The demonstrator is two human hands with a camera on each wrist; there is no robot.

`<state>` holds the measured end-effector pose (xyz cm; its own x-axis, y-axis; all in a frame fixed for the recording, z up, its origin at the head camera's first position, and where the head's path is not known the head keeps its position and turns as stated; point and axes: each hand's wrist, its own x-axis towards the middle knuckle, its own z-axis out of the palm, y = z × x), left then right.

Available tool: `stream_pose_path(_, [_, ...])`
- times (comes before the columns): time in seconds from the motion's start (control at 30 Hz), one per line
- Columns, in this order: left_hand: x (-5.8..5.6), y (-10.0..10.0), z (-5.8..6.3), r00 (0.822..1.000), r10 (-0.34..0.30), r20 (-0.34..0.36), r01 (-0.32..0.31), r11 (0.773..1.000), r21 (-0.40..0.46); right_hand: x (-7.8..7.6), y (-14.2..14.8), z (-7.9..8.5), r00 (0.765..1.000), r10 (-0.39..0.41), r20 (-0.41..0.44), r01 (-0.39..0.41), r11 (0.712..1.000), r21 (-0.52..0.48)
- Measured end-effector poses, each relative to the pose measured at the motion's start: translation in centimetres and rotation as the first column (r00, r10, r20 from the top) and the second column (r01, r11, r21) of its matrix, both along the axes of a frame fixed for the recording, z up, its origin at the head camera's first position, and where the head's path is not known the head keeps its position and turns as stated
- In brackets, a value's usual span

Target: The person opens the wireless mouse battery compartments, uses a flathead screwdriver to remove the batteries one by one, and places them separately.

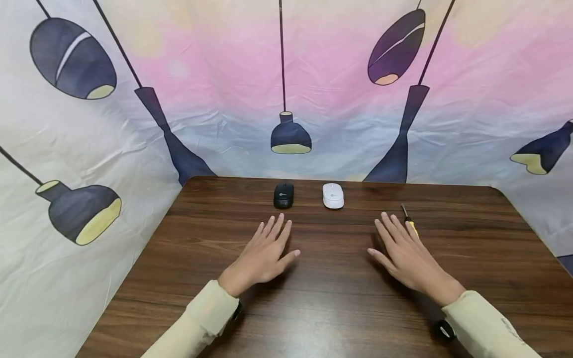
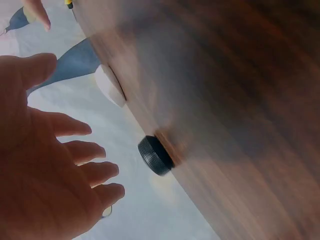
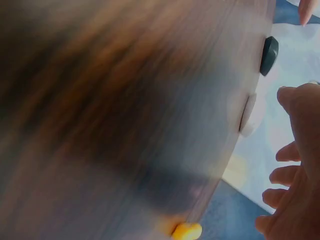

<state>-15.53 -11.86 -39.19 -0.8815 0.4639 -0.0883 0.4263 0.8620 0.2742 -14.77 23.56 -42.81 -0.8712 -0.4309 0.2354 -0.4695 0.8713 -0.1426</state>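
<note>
My left hand [image 1: 261, 256] is held over the table with its fingers spread, holding nothing. Just beyond its fingertips lies a black computer mouse [image 1: 284, 196], which also shows in the left wrist view. A white computer mouse [image 1: 333, 196] lies to the right of the black one, between the two hands and farther back. My right hand [image 1: 409, 256], fingers also extended and grasping nothing, is over the right part of the table. Beside its fingers lies a screwdriver [image 1: 406, 214] with a dark shaft and a yellow handle; the hand hides part of that handle.
The brown wood-grain table [image 1: 322, 318] has its far edge close to a hanging cloth [image 1: 233, 89] printed with lamps. Both mice lie near that edge. Dark bands with cameras sit at the wrists under the light sleeves [image 1: 210, 311].
</note>
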Motion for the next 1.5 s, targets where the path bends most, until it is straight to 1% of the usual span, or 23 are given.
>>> stream_pose_path(0.13, [-0.8, 0.8, 0.2, 0.998, -0.045, 0.054, 0.044, 0.999, 0.014, -1.0, -1.2, 0.0, 0.999, 0.024, 0.047, -0.024, 1.000, -0.001])
stream_pose_path(0.27, [-1.9, 1.8, 0.1, 0.991, -0.078, 0.105, 0.076, 0.997, 0.031, -2.1, -2.3, -0.2, 0.996, 0.053, 0.078, -0.051, 0.998, -0.024])
stream_pose_path(0.4, [-3.2, 2.8, -0.1, 0.986, -0.101, 0.130, 0.093, 0.994, 0.063, -3.6, -3.2, -0.1, 0.990, 0.072, 0.117, -0.065, 0.996, -0.064])
stream_pose_path(0.53, [-4.7, 3.8, -0.1, 0.985, -0.104, 0.136, 0.094, 0.992, 0.081, -5.2, -4.0, 0.0, 0.978, 0.070, 0.195, -0.050, 0.993, -0.103])
stream_pose_path(0.63, [-5.7, 4.7, -0.1, 0.985, -0.094, 0.145, 0.082, 0.993, 0.083, -6.4, -4.4, 0.1, 0.969, 0.061, 0.238, -0.030, 0.991, -0.130])
stream_pose_path(0.8, [-7.4, 5.9, -0.4, 0.983, -0.050, 0.175, 0.035, 0.996, 0.085, -8.3, -5.1, 0.1, 0.959, 0.052, 0.278, 0.002, 0.982, -0.190])
stream_pose_path(0.93, [-8.7, 6.9, -0.8, 0.981, -0.011, 0.194, -0.011, 0.994, 0.110, -9.5, -5.7, 0.0, 0.949, 0.029, 0.314, 0.047, 0.972, -0.232])
stream_pose_path(1.03, [-9.4, 7.6, -0.9, 0.979, 0.011, 0.203, -0.041, 0.989, 0.143, -10.3, -6.2, -0.2, 0.941, 0.014, 0.338, 0.076, 0.965, -0.252])
stream_pose_path(1.13, [-10.0, 8.3, -1.1, 0.980, 0.030, 0.195, -0.068, 0.980, 0.187, -11.0, -6.7, -0.2, 0.938, 0.010, 0.348, 0.091, 0.958, -0.273])
stream_pose_path(1.3, [-10.9, 9.1, -1.6, 0.985, 0.067, 0.160, -0.109, 0.957, 0.269, -12.1, -7.2, -0.2, 0.941, 0.017, 0.338, 0.097, 0.943, -0.319])
stream_pose_path(1.4, [-11.5, 9.5, -2.0, 0.987, 0.085, 0.137, -0.120, 0.955, 0.271, -12.6, -7.4, -0.3, 0.940, 0.014, 0.341, 0.104, 0.940, -0.326])
stream_pose_path(1.5, [-12.0, 9.8, -2.4, 0.987, 0.101, 0.128, -0.133, 0.953, 0.272, -12.9, -7.4, -0.4, 0.938, 0.009, 0.346, 0.114, 0.935, -0.335])
